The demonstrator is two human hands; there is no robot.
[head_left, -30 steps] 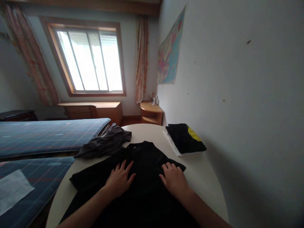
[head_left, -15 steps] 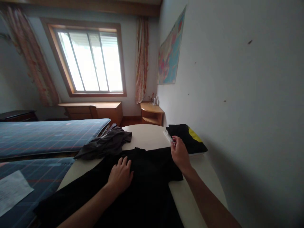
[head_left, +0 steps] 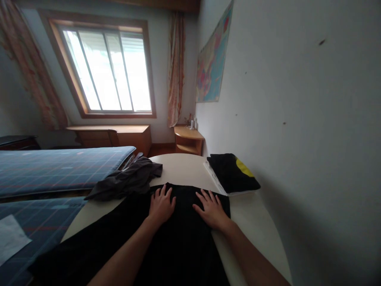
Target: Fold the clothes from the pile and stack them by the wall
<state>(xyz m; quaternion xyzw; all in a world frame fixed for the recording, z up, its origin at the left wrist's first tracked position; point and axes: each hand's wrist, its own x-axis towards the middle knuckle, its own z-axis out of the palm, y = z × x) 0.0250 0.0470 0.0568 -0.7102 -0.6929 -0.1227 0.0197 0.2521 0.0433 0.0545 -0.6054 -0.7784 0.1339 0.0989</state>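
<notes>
A black garment [head_left: 184, 246], apparently a long-sleeved top, is spread over a round cream table [head_left: 181, 161]. One long part of it [head_left: 89, 234] stretches to the lower left and over the table's edge. My left hand [head_left: 161, 204] rests palm down near the garment's far edge, fingers spread. To its right, my right hand [head_left: 211, 208] also lies on the cloth with fingers apart. Neither hand grips anything. Beyond my right hand, a folded black garment with a yellow patch [head_left: 233, 172] sits on something flat and white at the wall side.
A crumpled dark grey cloth [head_left: 127, 180] lies at the table's left edge. Blue plaid mattresses [head_left: 65, 169] adjoin on the left, with a white paper [head_left: 12, 238] on the nearer one. A wall [head_left: 312, 167] runs along the right. A desk [head_left: 131, 135] stands under the window.
My right hand has moved left and nearer, from beside the folded garment onto the spread black cloth. My left hand has shifted slightly right and up. The garment's far right part now lies flatter.
</notes>
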